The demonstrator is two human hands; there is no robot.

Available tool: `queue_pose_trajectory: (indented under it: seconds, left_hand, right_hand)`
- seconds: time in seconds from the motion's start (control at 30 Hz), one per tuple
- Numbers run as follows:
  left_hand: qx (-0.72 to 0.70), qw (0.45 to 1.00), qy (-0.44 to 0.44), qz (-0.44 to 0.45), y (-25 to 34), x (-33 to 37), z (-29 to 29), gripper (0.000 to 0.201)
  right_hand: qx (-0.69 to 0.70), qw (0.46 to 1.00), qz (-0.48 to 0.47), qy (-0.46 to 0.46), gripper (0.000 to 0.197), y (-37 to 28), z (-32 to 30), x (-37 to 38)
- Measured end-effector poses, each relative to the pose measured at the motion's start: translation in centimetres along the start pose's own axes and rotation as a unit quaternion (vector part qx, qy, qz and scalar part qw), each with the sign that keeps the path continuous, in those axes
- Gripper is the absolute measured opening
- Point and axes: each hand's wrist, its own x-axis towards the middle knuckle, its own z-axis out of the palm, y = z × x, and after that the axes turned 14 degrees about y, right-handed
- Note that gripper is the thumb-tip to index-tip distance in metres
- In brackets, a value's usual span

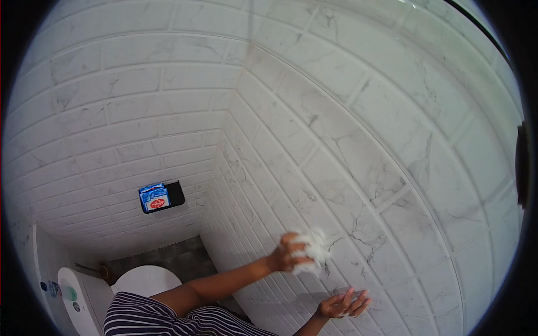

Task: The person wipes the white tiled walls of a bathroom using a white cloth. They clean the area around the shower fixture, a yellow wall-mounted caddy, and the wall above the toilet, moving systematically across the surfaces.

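My left hand, its fingers curled and slightly blurred, grips a crumpled white wad, cloth or paper; which of the two I cannot tell. The wad is up against the white marble-patterned tile wall on the right, or very close to it. Lower and further right is my right hand, fingers spread and the palm partly showing, with nothing in its grasp. It is close to the same wall; whether it touches I cannot tell.
A white toilet stands at lower left, with plastic bottles on its tank. On the far wall, a black holder carries a blue and white packet. Dark floor tiles show beyond the toilet. A dark object juts in at the right rim.
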Motion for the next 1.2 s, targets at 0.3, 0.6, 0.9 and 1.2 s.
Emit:
queue_pose_trajectory:
  seconds: [0.3,0.6,0.9,1.2]
  left_hand:
    - [0.229,0.848,0.318,-0.357,-21.2,7.4,-6.9,0.047]
    - [0.344,0.784,0.268,-0.441,-24.3,-0.4,-9.7,0.054]
    - [0.032,0.976,-0.081,-0.198,4.0,-6.9,-2.8,0.044]
    - [0.144,0.960,0.055,-0.233,-8.1,-5.1,-6.0,0.038]
  right_hand:
    - [-0.004,1.000,-0.014,0.002,0.027,-0.3,-0.2,0.3]
    - [-0.006,1.000,-0.005,-0.001,0.026,-0.4,0.0,0.1]
    - [-0.004,1.000,-0.001,-0.002,0.027,-0.6,0.3,0.3]
    - [0.001,1.000,-0.015,0.011,0.027,-0.6,0.2,0.6]
